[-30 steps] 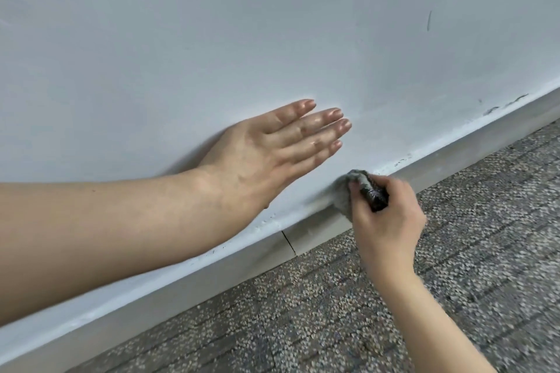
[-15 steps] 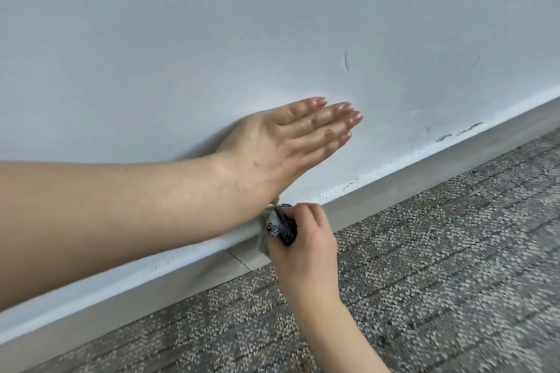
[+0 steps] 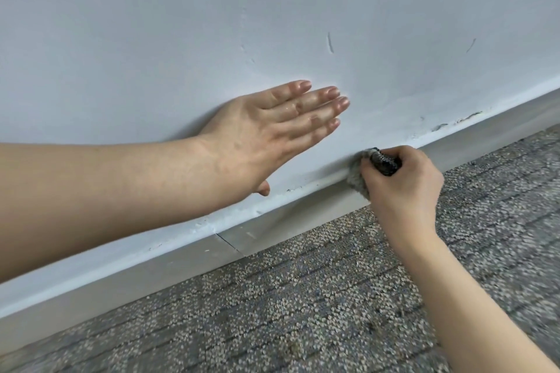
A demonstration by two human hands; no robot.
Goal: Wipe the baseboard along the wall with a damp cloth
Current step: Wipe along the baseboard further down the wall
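The right hand (image 3: pixel 403 191) clenches the cloth (image 3: pixel 357 180) against the baseboard (image 3: pixel 288 228), the left hand (image 3: pixel 260 136) flat above it; the small wad could skip grime.

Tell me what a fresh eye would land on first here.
The left hand lies flat, fingers straight, on the pale wall at mid-frame. Just right of it and lower, the right hand grips a bunched grey cloth pressed against the top edge of the baseboard. Further right along that edge, dark scuff marks show above the speckled carpet.
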